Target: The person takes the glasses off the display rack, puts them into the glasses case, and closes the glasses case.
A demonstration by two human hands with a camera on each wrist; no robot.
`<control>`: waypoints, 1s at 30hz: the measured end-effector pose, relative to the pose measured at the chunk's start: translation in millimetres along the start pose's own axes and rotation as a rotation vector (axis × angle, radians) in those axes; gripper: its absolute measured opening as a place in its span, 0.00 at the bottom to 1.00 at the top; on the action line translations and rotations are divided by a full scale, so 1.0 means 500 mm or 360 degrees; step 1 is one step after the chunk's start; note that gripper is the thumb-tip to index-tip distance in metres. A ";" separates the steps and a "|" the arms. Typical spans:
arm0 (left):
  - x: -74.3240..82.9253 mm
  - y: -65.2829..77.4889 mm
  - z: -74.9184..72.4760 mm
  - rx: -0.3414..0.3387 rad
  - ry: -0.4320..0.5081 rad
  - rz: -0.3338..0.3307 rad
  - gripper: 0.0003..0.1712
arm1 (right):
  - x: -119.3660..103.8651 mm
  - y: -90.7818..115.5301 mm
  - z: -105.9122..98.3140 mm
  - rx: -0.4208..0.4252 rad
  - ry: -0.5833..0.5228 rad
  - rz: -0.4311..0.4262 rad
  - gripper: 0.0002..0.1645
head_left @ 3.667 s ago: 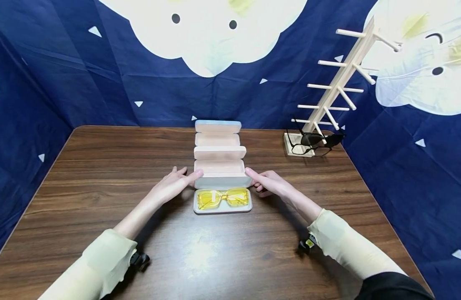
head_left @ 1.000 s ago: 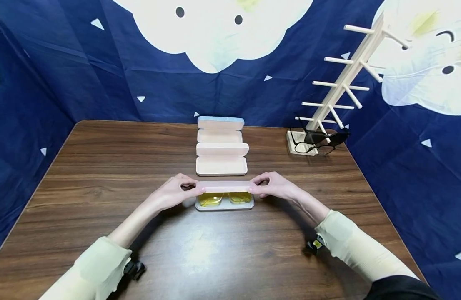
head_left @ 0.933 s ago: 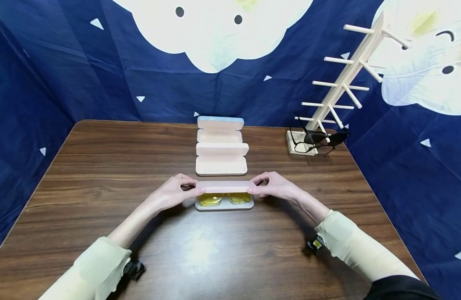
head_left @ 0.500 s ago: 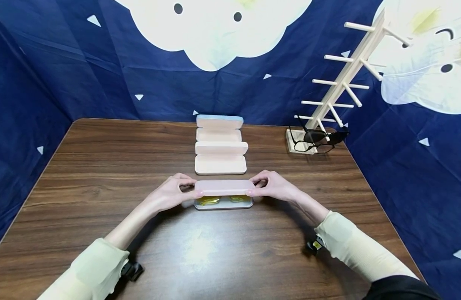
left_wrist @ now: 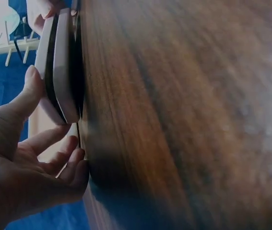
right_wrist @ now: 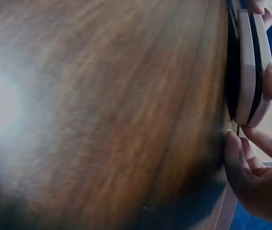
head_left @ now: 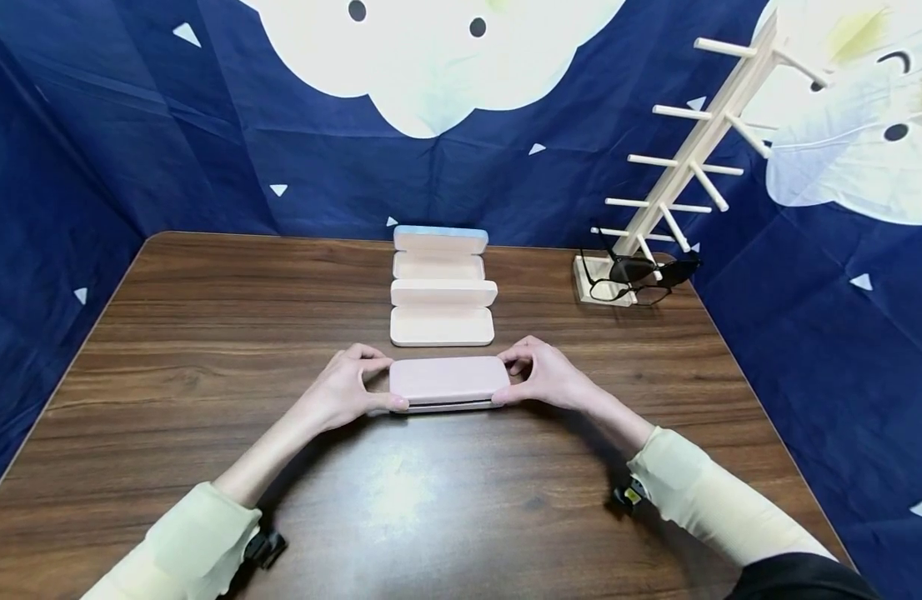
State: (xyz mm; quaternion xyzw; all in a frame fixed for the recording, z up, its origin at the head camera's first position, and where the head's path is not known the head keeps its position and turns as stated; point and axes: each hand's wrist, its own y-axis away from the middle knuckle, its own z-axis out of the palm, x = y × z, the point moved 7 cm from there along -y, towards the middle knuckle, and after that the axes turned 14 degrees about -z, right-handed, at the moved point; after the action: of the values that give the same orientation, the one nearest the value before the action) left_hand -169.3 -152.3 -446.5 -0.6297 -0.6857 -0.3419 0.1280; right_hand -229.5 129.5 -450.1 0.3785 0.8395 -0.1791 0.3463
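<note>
A pale pink glasses case (head_left: 449, 379) lies on the wooden table in front of me, its lid lowered almost onto the base. A thin dark gap runs along its front edge, plain in the left wrist view and the right wrist view. My left hand (head_left: 341, 390) holds the case's left end, thumb at the lid's front corner and fingers at the back. At the other end my right hand (head_left: 547, 375) grips the lid the same way. The yellow glasses inside are hidden by the lid.
Behind the pink case stand two opened, lined cases, a white one (head_left: 442, 326) and a blue-lidded one (head_left: 440, 266) farther back. A wooden peg rack (head_left: 674, 171) at the back right bears dark sunglasses (head_left: 632, 269) and black-framed glasses (head_left: 594, 290). Blue cloth hangs behind the table.
The pink lid was upright, with yellow glasses showing in the base. Both hands have brought it forward and down over them, moving their hold onto the lid's ends.
</note>
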 end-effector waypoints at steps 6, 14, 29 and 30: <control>0.005 0.008 0.005 0.0086 -0.0033 0.0024 0.48 | -0.005 0.007 0.005 0.0087 0.0143 -0.0098 0.36; 0.022 0.017 0.006 0.0213 -0.0159 0.0165 0.47 | -0.015 0.012 0.013 0.0088 0.0279 -0.0108 0.39; 0.022 0.016 0.006 0.0179 -0.0178 0.0123 0.48 | -0.017 0.015 0.016 0.0041 0.0353 -0.0034 0.43; 0.022 0.017 0.006 0.0178 -0.0174 0.0122 0.48 | -0.018 0.015 0.017 0.0035 0.0353 -0.0037 0.44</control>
State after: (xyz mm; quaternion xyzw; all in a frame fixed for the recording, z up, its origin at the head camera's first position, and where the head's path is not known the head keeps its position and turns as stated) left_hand -162.3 -142.1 -439.5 -0.6651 -0.6851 -0.2630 0.1383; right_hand -215.8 125.3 -449.7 0.3900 0.8750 -0.1493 0.2450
